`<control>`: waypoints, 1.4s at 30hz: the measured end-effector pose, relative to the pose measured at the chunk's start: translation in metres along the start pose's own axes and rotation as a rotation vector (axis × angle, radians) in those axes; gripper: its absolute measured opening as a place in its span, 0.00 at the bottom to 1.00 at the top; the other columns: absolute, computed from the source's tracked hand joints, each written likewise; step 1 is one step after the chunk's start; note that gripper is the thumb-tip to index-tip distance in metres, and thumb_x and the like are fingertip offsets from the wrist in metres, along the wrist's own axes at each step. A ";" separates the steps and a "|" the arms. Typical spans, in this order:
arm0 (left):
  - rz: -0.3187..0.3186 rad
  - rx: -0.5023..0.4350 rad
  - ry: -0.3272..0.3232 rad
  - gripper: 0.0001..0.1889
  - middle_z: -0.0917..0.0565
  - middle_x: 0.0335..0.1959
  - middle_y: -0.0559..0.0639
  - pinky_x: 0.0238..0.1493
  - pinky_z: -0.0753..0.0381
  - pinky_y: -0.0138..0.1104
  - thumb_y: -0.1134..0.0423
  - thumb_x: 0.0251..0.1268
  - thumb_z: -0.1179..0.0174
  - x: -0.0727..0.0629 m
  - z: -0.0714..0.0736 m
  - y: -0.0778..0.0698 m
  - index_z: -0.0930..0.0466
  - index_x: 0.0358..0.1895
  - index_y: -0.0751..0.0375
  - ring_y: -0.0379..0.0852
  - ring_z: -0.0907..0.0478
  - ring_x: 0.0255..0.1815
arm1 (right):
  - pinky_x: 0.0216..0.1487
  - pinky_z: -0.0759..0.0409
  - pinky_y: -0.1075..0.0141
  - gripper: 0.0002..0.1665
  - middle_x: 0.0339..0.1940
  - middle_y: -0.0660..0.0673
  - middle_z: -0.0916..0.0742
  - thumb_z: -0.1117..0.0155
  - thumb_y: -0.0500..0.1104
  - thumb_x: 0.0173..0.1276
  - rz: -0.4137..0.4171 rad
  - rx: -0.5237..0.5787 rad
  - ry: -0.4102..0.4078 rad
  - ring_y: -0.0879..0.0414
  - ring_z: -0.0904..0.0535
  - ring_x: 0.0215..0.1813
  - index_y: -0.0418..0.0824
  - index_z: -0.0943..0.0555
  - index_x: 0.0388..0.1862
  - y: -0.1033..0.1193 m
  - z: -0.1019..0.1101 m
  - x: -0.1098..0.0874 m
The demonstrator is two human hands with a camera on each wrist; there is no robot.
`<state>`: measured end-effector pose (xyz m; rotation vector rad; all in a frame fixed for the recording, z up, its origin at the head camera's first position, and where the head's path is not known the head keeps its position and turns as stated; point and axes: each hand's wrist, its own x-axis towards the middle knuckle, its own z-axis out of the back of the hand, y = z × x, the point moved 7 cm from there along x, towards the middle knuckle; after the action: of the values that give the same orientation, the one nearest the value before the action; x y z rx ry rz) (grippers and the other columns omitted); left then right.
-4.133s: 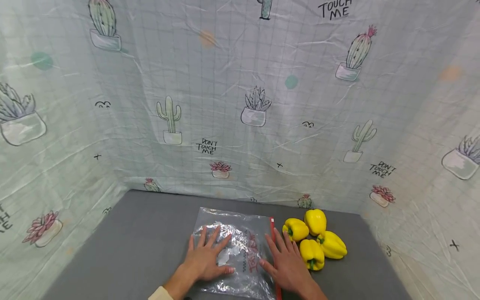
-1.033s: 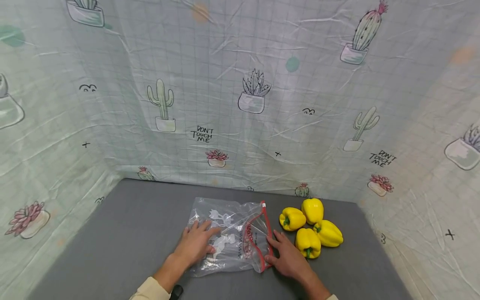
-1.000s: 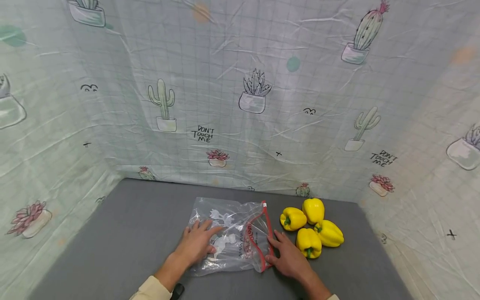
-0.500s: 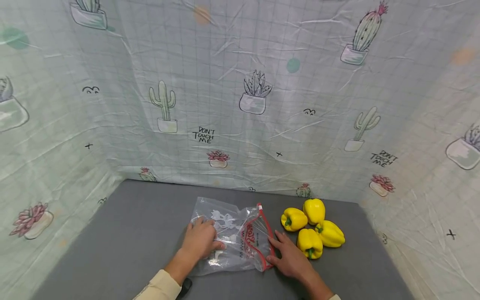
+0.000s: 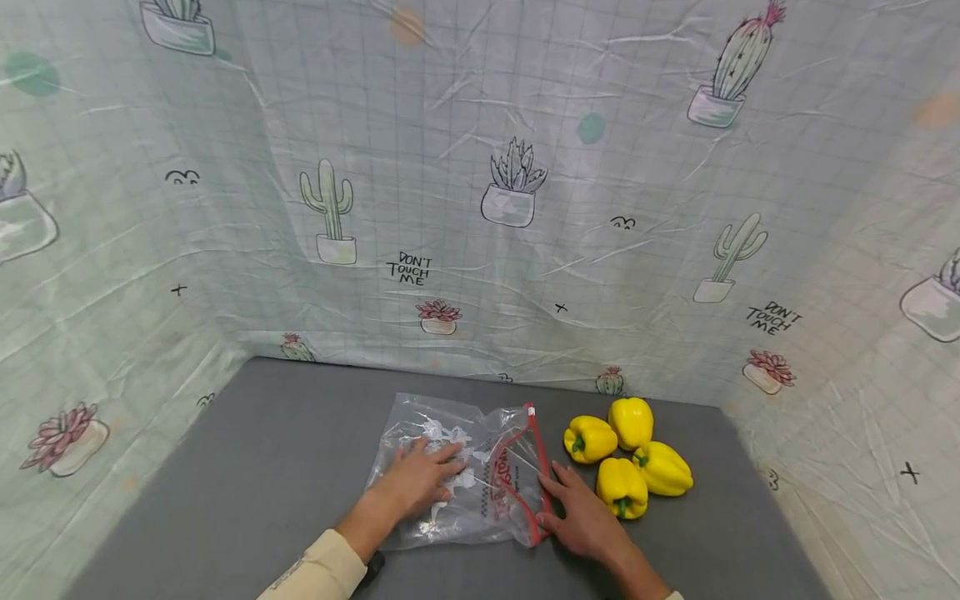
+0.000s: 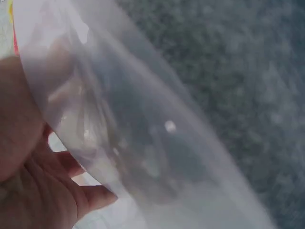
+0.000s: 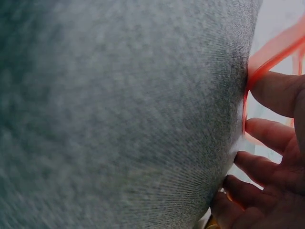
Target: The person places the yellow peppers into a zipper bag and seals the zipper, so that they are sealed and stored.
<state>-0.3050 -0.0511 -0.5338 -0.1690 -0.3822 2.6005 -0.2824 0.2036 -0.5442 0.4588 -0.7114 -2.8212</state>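
A clear plastic zip bag [image 5: 487, 508] with red edging, red lettering and white patches lies on the grey tabletop. Its mouth faces right, the two red edges [image 5: 542, 450] parted, one bowed inward. My left hand [image 5: 420, 479] rests on the bag's left half with its fingers spread. In the left wrist view, clear film [image 6: 162, 143] rises beside that hand [image 6: 43, 162]. At the mouth, my right hand [image 5: 585, 517] touches the outer red edge. The right wrist view has the thumb and forefinger against the red strip [image 7: 274, 52], apart from each other, other fingertips on the table.
Several yellow bell peppers [image 5: 622, 487] sit grouped just right of the bag, close beyond the right hand. The grey tabletop [image 5: 270, 467] ends at a pale cactus-printed sheet [image 5: 442, 208] hanging at the back and both sides. A small black object [image 5: 371, 569] shows by the left wrist.
Since the oldest frame the flat bag's mouth has parted and puckered. The left hand, curled lower on the bag half a second ago, now spreads farther right; the right hand stays at the edge.
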 end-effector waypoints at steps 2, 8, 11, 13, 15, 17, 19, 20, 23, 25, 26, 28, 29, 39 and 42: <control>0.052 0.004 0.010 0.25 0.25 0.77 0.44 0.66 0.34 0.76 0.44 0.68 0.35 0.000 0.003 0.000 0.16 0.66 0.45 0.76 0.37 0.78 | 0.77 0.37 0.33 0.41 0.83 0.34 0.33 0.29 0.54 0.70 0.008 -0.004 -0.007 0.31 0.43 0.84 0.42 0.28 0.78 0.001 0.000 0.001; 0.148 0.043 -0.128 0.28 0.10 0.45 0.55 0.50 0.17 0.65 0.34 0.58 0.30 0.008 0.015 -0.010 0.16 0.41 0.58 0.68 0.19 0.59 | 0.77 0.37 0.33 0.40 0.83 0.34 0.33 0.30 0.54 0.71 0.015 -0.013 -0.009 0.30 0.43 0.84 0.42 0.28 0.78 0.003 -0.001 0.003; 0.131 0.042 -0.151 0.41 0.12 0.51 0.61 0.51 0.19 0.68 0.32 0.54 0.29 0.009 0.012 -0.020 0.26 0.65 0.53 0.71 0.21 0.64 | 0.77 0.38 0.32 0.40 0.83 0.34 0.34 0.30 0.54 0.71 -0.003 -0.011 0.008 0.30 0.44 0.84 0.43 0.28 0.78 0.000 -0.002 0.003; 0.114 0.019 -0.126 0.50 0.15 0.59 0.64 0.54 0.23 0.73 0.30 0.55 0.31 0.008 0.009 -0.025 0.41 0.79 0.40 0.76 0.28 0.71 | 0.77 0.38 0.32 0.40 0.83 0.34 0.34 0.30 0.54 0.71 -0.009 -0.012 0.013 0.30 0.44 0.84 0.44 0.28 0.78 -0.001 -0.001 0.003; 0.107 0.020 -0.092 0.49 0.17 0.64 0.65 0.54 0.24 0.75 0.29 0.57 0.34 0.008 0.008 -0.030 0.48 0.81 0.23 0.78 0.31 0.73 | 0.77 0.38 0.32 0.40 0.83 0.34 0.33 0.30 0.53 0.71 -0.004 -0.013 0.006 0.29 0.44 0.84 0.44 0.28 0.78 0.000 0.000 0.003; 0.115 0.054 -0.048 0.43 0.18 0.67 0.64 0.56 0.25 0.75 0.27 0.60 0.38 0.008 0.007 -0.033 0.46 0.79 0.14 0.79 0.33 0.74 | 0.77 0.38 0.32 0.39 0.83 0.33 0.33 0.30 0.52 0.71 0.005 -0.019 -0.001 0.29 0.44 0.84 0.43 0.28 0.78 0.001 0.000 0.003; 0.136 0.087 -0.031 0.37 0.19 0.68 0.64 0.59 0.28 0.76 0.24 0.61 0.42 0.008 0.007 -0.037 0.38 0.76 0.15 0.79 0.32 0.74 | 0.77 0.37 0.32 0.39 0.83 0.33 0.33 0.30 0.52 0.71 0.009 -0.027 -0.008 0.29 0.43 0.84 0.43 0.28 0.78 0.002 0.000 0.003; 0.152 0.097 -0.034 0.36 0.20 0.69 0.64 0.61 0.30 0.76 0.24 0.61 0.44 0.009 0.007 -0.039 0.34 0.75 0.17 0.79 0.32 0.73 | 0.77 0.37 0.32 0.39 0.83 0.33 0.33 0.29 0.52 0.71 0.010 -0.029 -0.009 0.29 0.43 0.84 0.43 0.28 0.78 0.002 0.000 0.003; 0.198 0.075 -0.090 0.36 0.21 0.69 0.64 0.67 0.36 0.76 0.23 0.64 0.47 0.011 0.007 -0.045 0.25 0.71 0.31 0.77 0.32 0.74 | 0.77 0.37 0.32 0.39 0.83 0.33 0.33 0.29 0.51 0.71 0.006 -0.030 -0.012 0.29 0.43 0.84 0.43 0.28 0.78 0.002 -0.001 0.002; 0.201 0.041 -0.166 0.36 0.21 0.69 0.63 0.70 0.38 0.74 0.24 0.66 0.47 0.013 0.007 -0.050 0.20 0.68 0.41 0.73 0.32 0.75 | 0.77 0.37 0.32 0.39 0.83 0.33 0.33 0.29 0.52 0.70 0.004 -0.028 -0.015 0.29 0.43 0.84 0.43 0.27 0.78 0.002 -0.001 0.001; 0.196 0.030 -0.201 0.35 0.21 0.69 0.62 0.71 0.38 0.73 0.26 0.68 0.47 0.014 0.008 -0.052 0.18 0.66 0.44 0.71 0.31 0.76 | 0.76 0.37 0.32 0.39 0.83 0.33 0.33 0.29 0.51 0.70 0.004 -0.025 -0.017 0.29 0.43 0.84 0.43 0.27 0.77 0.002 -0.001 0.000; 0.180 0.022 -0.269 0.31 0.21 0.69 0.61 0.72 0.37 0.71 0.30 0.70 0.45 0.016 0.009 -0.057 0.15 0.62 0.48 0.67 0.31 0.76 | 0.76 0.37 0.32 0.39 0.83 0.33 0.32 0.28 0.52 0.70 0.003 -0.023 -0.019 0.29 0.43 0.84 0.43 0.27 0.77 0.002 -0.001 -0.001; 0.170 0.022 -0.303 0.28 0.21 0.68 0.60 0.72 0.35 0.70 0.34 0.71 0.43 0.017 0.009 -0.059 0.14 0.60 0.50 0.65 0.29 0.75 | 0.76 0.37 0.32 0.39 0.82 0.33 0.32 0.28 0.52 0.70 0.005 -0.021 -0.021 0.29 0.42 0.84 0.43 0.27 0.77 0.001 -0.001 -0.001; 0.199 -0.300 -0.261 0.35 0.33 0.78 0.67 0.62 0.45 0.85 0.61 0.49 0.31 0.023 0.002 -0.052 0.21 0.69 0.49 0.72 0.37 0.78 | 0.76 0.37 0.32 0.40 0.83 0.33 0.33 0.29 0.53 0.71 0.015 -0.012 -0.022 0.28 0.43 0.84 0.43 0.28 0.78 -0.002 -0.003 -0.001; 0.206 -0.406 -0.236 0.42 0.39 0.82 0.67 0.62 0.50 0.87 0.63 0.46 0.31 0.024 0.005 -0.047 0.26 0.73 0.51 0.73 0.40 0.81 | 0.76 0.37 0.32 0.40 0.83 0.33 0.33 0.29 0.53 0.71 0.014 -0.016 -0.028 0.29 0.43 0.84 0.43 0.27 0.78 -0.001 -0.003 -0.001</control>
<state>-0.3049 -0.0006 -0.5163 -0.0387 -1.0276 2.7200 -0.2811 0.2034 -0.5467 0.4101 -0.6947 -2.8233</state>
